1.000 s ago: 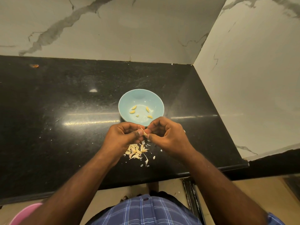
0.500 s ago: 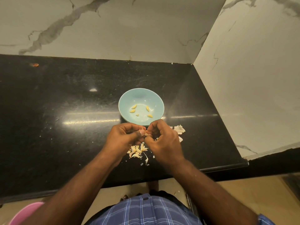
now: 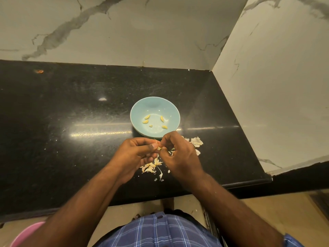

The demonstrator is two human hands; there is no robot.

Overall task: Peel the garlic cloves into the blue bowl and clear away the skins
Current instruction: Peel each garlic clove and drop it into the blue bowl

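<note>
A light blue bowl [image 3: 169, 106] sits on the black counter [image 3: 71, 122] and holds several peeled yellow cloves [image 3: 146, 119]. Just in front of the bowl, my left hand [image 3: 135, 155] and my right hand [image 3: 179, 154] meet fingertip to fingertip and pinch one small garlic cloves piece [image 3: 159, 148] between them. Beneath my hands lies a pile of pale garlic skins [image 3: 151, 166]. To the right of my right hand rests a garlic bulb remnant [image 3: 196, 141] with papery skin.
Marble walls stand behind the counter and along its right side. The counter's front edge [image 3: 249, 183] runs close below my wrists. A pink bin rim [image 3: 26, 232] shows at the bottom left. An orange scrap [image 3: 38, 71] lies at the far left back.
My right hand has shifted slightly left and turned, uncovering the garlic bulb remnant to its right. Both hands keep working the same clove; the bowl stays put.
</note>
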